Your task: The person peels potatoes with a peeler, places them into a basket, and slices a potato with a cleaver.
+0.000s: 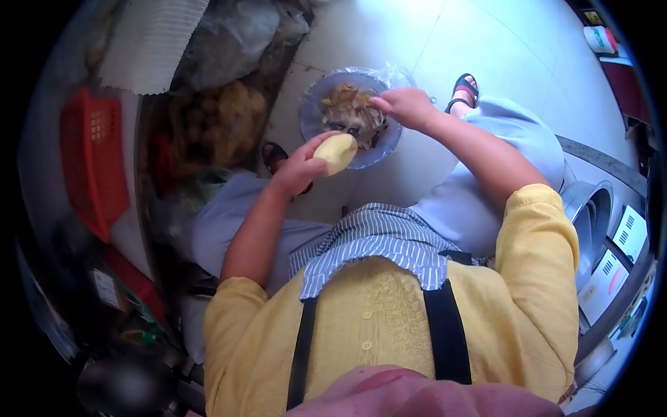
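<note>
My left hand point(300, 169) is closed around a pale yellow peeled potato point(338, 154), holding it over the near left edge of a round bin point(306, 115). The bin stands on the floor between my feet and has a plastic bag as a liner. Inside it lies a heap of peelings point(340, 101), some brown, some whitish, with darker scraps. Above the bin's right side, my right hand point(404, 108) has its fingers pinched together. What sits in that pinch, if anything, is too small and hidden to tell. The two hands are apart.
To the left are a red plastic basket point(94, 160), a bag of round brownish things point(215, 121), clear plastic bags point(233, 42) and a ribbed white sheet point(149, 45). On the right stand a metal pot point(575, 201) and printed boxes point(604, 286). Pale tiles cover the floor point(486, 35).
</note>
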`<state>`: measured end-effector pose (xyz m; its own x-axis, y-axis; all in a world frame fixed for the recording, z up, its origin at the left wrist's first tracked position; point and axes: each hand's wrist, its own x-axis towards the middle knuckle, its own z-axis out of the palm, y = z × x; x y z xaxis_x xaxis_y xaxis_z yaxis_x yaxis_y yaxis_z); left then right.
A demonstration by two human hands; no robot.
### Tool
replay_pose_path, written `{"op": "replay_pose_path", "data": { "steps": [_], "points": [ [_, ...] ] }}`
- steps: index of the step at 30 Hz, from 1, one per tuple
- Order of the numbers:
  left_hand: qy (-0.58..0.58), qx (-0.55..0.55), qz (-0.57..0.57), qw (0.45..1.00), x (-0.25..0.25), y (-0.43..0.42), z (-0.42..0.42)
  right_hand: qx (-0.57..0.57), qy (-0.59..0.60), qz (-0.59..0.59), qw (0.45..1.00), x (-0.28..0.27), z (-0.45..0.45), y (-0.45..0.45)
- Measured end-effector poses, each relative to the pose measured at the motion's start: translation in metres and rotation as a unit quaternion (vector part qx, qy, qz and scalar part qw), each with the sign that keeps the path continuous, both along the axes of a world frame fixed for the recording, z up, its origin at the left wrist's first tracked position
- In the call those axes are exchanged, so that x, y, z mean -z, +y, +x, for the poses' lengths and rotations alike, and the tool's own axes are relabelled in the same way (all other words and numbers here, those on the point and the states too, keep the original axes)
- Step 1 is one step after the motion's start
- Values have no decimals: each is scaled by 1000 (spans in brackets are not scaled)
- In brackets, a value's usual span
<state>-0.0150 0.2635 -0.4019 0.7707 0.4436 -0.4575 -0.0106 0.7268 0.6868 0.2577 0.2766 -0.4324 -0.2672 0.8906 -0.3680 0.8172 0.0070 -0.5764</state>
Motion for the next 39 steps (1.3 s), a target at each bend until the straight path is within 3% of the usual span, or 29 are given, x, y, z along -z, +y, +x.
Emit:
{"op": "replay_pose_path", "data": {
  "steps": [3,8,14,15,18,20,22,24,26,28,31,33,34,36,39],
  "points": [
    [-34,-48,-4,998,8,-1,-1,65,27,-9,998,1,-2,-4],
    [7,-98,-36,994,11,-6,5,40,130,27,990,-23,-37,-20],
    [-26,-90,-39,995,11,-10,2,15,34,122,992,6,-18,-12],
    [-52,-85,-29,995,8,-7,0,-1,-53,115,992,12,-6,-6],
    [-55,-88,-13,995,-2,-2,1,56,-73,68,993,6,10,-4],
    [-30,-112,-8,993,-1,-5,0,59,-50,50,996,-6,-5,-7],
    [-4,-83,-14,996,5,-5,1,42,69,27,996,-20,-21,-15],
    [-4,-76,-20,997,10,-7,2,32,90,-9,995,-31,-34,-20],
    [-5,-68,-22,997,12,-7,4,32,182,-43,982,-29,-43,-24],
    [-55,-66,-33,996,11,-9,4,37,188,13,981,-20,-45,-27],
    [-43,-81,-36,995,12,-11,5,6,99,66,993,-23,-36,-18],
    [-34,-79,-32,996,8,-10,5,-2,52,176,983,-12,-29,-17],
    [-25,-79,-27,996,6,-9,4,-2,52,175,983,-6,-21,-13],
    [-59,-77,-28,995,3,-8,1,5,-61,128,990,3,-3,-6],
    [-89,-79,-33,992,-6,-3,0,68,-44,39,996,5,10,-5]
  ]
}}
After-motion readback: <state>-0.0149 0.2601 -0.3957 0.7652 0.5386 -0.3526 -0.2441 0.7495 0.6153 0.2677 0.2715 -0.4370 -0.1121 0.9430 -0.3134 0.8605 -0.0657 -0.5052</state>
